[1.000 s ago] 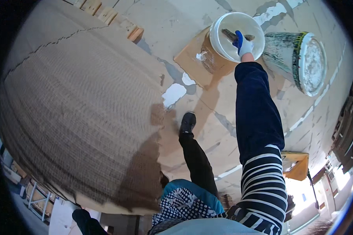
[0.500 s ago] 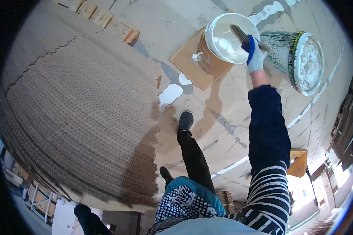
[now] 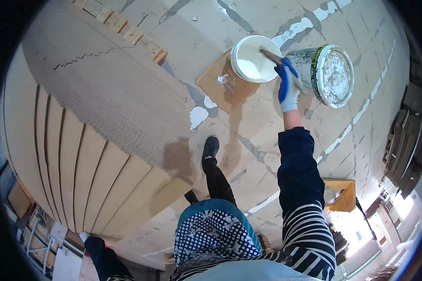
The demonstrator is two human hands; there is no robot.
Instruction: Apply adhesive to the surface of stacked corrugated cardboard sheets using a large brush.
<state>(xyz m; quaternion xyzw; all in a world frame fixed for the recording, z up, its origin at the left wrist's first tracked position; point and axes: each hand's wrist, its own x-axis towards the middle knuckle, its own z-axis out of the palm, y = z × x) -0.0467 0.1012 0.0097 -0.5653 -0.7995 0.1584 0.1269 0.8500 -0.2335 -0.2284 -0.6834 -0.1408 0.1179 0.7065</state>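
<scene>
My right hand [image 3: 288, 89], in a white and blue glove, is closed around a brown brush-like tool [image 3: 271, 56]. The tool's far end reaches over the rim of a white bucket [image 3: 236, 68] that holds a pale, whitish substance [image 3: 258, 65]. At the lower left, my left hand [image 3: 84, 236] shows only as a small pale patch past the dark sleeve, by the near edge of pale strips [image 3: 94, 173] split by dark lines. Its fingers cannot be made out. Beyond the strips lies a brown textured sheet [image 3: 122, 103] with a jagged crack.
A stained lidded bucket [image 3: 335, 77] stands right of the white one, which rests partly on a cardboard piece [image 3: 215, 86]. Wooden blocks [image 3: 115, 23] line the sheet's far edge. A wooden frame [image 3: 344, 196] and stacked brown boards [image 3: 403, 140] are at right.
Pale strips now show at the near left, where the brown textured surface was. My left hand's tip has come into sight beside them. The buckets and right hand appear lower and further left.
</scene>
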